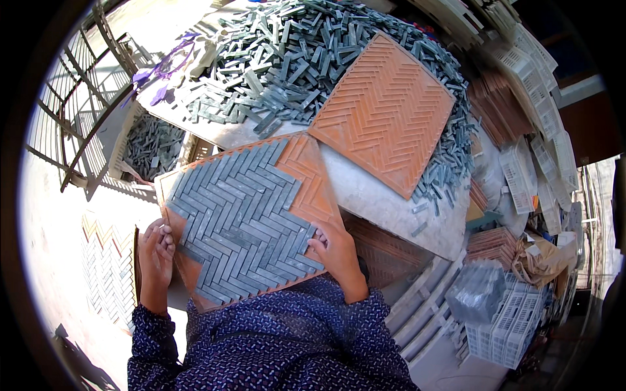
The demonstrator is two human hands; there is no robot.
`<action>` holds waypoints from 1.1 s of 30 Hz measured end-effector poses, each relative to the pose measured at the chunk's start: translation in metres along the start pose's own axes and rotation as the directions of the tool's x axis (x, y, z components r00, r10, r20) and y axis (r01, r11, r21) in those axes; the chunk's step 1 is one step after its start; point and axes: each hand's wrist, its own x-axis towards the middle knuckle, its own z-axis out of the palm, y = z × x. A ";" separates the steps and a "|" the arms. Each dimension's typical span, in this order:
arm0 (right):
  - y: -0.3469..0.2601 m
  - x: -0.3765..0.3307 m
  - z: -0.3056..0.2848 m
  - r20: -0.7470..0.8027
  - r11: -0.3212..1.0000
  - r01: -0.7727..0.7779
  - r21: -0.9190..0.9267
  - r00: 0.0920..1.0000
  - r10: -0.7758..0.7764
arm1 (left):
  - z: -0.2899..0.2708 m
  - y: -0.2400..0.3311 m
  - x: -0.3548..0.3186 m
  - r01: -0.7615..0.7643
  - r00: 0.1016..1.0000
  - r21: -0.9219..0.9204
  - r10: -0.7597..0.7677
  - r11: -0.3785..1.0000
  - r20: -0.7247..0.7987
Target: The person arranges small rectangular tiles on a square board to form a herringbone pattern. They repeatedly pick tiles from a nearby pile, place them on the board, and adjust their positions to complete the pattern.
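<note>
An orange herringbone-patterned tray (312, 171) lies tilted in front of me, its far side by the table and its near side at my lap. Grey-green stone strips (238, 215) fill most of its slots in a zigzag; bare orange slots show at the upper right. Beside the tray's left edge, my left hand (156, 251) is closed with curled fingers; anything inside it is hidden. My right hand (338, 253) reaches over the right edge, its bent fingertips together at the end strips. Whether they pinch a strip cannot be made out.
Loose stone strips (293, 52) are heaped across the table (365, 179). An unfilled orange tray (385, 111) lies on the heap's right side. A crate of strips (153, 146) stands at left, above a filled panel (107, 277). White plastic crates (505, 322) and stacked trays (495, 107) crowd the right.
</note>
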 end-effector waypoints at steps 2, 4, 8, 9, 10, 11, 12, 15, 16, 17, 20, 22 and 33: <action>0.001 0.001 0.001 -0.034 0.993 0.087 -0.076 0.995 -0.090 | 0.001 0.002 -0.001 0.010 1.000 -0.021 -0.010 1.000 -0.008; 0.003 0.000 0.004 -0.054 0.991 0.105 -0.079 0.993 -0.110 | 0.002 0.001 0.000 0.029 1.000 -0.026 -0.029 0.999 0.007; 0.002 0.001 -0.002 0.026 0.994 -0.018 0.112 1.000 0.015 | 0.003 0.000 0.002 -0.076 0.997 0.123 0.073 0.990 0.027; 0.002 0.002 -0.002 0.011 0.993 -0.049 0.105 0.999 0.048 | 0.002 0.001 0.002 -0.112 0.994 0.154 0.113 0.982 0.001; 0.002 0.003 -0.004 -0.004 0.992 -0.080 0.097 0.997 0.080 | 0.002 0.001 0.002 -0.146 0.988 0.187 0.152 0.972 -0.022; 0.001 0.003 -0.005 -0.018 0.990 -0.110 0.090 0.994 0.112 | 0.001 0.002 0.002 -0.155 0.983 0.178 0.169 0.972 -0.067; -0.001 0.003 -0.003 -0.042 0.994 -0.090 0.056 0.995 0.092 | 0.000 0.003 0.002 -0.165 0.976 0.173 0.186 0.971 -0.110; -0.008 0.002 0.001 -0.080 0.998 -0.039 -0.052 0.996 0.035 | -0.014 0.010 0.007 -0.059 0.976 0.002 0.058 0.998 -0.208; -0.011 0.002 0.003 -0.072 0.995 -0.027 -0.091 0.997 0.021 | -0.016 0.012 0.006 -0.059 0.969 0.009 0.060 0.998 -0.239; -0.013 0.002 0.004 -0.064 0.991 -0.016 -0.129 0.998 0.007 | -0.018 0.011 0.004 -0.056 0.969 0.030 0.061 0.998 -0.237; -0.015 0.003 0.004 -0.039 0.978 -0.022 -0.206 0.999 0.014 | -0.037 -0.005 0.009 -0.099 0.980 0.124 0.118 0.987 -0.159; -0.015 0.006 0.007 -0.024 0.969 0.005 -0.248 1.000 -0.011 | -0.028 -0.002 0.005 -0.059 0.979 0.077 0.073 0.995 -0.189; -0.005 0.016 -0.004 0.111 0.990 -0.132 -0.051 0.984 0.137 | -0.023 -0.003 0.001 -0.077 0.977 0.082 0.091 0.994 -0.193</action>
